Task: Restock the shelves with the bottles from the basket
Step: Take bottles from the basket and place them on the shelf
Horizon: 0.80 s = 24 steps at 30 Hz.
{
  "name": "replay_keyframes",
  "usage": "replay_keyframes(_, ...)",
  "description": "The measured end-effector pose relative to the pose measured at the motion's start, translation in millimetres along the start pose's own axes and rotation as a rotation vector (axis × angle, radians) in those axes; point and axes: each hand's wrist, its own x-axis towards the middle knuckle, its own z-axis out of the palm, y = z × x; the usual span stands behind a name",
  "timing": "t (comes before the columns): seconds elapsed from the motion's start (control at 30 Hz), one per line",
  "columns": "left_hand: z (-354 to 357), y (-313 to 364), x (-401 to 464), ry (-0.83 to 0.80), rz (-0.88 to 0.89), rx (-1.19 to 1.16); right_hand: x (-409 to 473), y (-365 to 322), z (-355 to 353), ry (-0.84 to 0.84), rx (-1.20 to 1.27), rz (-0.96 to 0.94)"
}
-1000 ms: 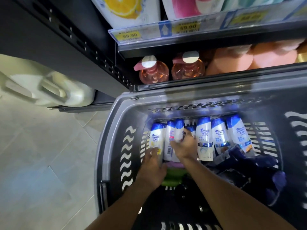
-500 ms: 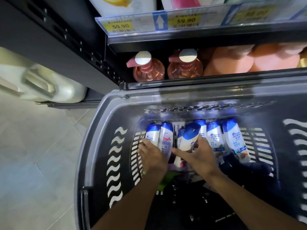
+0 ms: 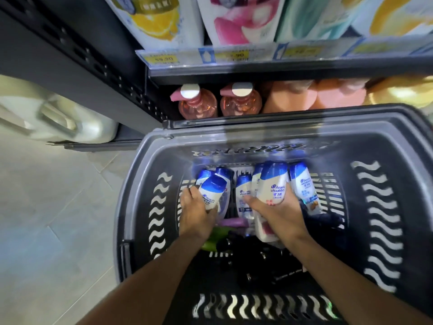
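From the head view, the picking-up step is going on. The left hand [image 3: 195,213] is gripping one shampoo bottle [image 3: 210,192] and the right hand [image 3: 277,211] another bottle [image 3: 273,186], near the basket's [image 3: 140,184] far wall. Both blue caps are pointing toward the shelf [image 3: 257,73], long sides running front to back. Next, I think, they need lifting over the rim.

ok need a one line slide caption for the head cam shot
Both hands lift white, blue-capped shampoo bottles, left and right, out of the grey basket below the shelf.

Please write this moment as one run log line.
left hand: grips white bottle | right hand: grips white bottle | place: inside basket
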Motion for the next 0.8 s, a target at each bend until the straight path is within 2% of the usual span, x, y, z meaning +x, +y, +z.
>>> replay_keyframes(0.17,-72.0,36.5,-47.0,0.002,0.099,-0.127,-56.6,-61.0,-19.7,-0.077,-0.008,-0.014)
replay_keyframes(0.47,-248.2,106.2,-171.0,-0.257,-0.030,-0.631,-208.5,-201.4,-46.2,-0.225,0.056,-0.019)
replay_keyframes(0.57,-317.2,127.5,-209.3,-0.360,0.015,-0.710,-262.0,-252.6,-53.0,-0.223,0.043,-0.002)
replay_keyframes(0.8,-460.5,149.3,-298.5,-0.489,0.018,-0.904,-384.1,-353.9,-62.4,-0.258,0.106,0.015)
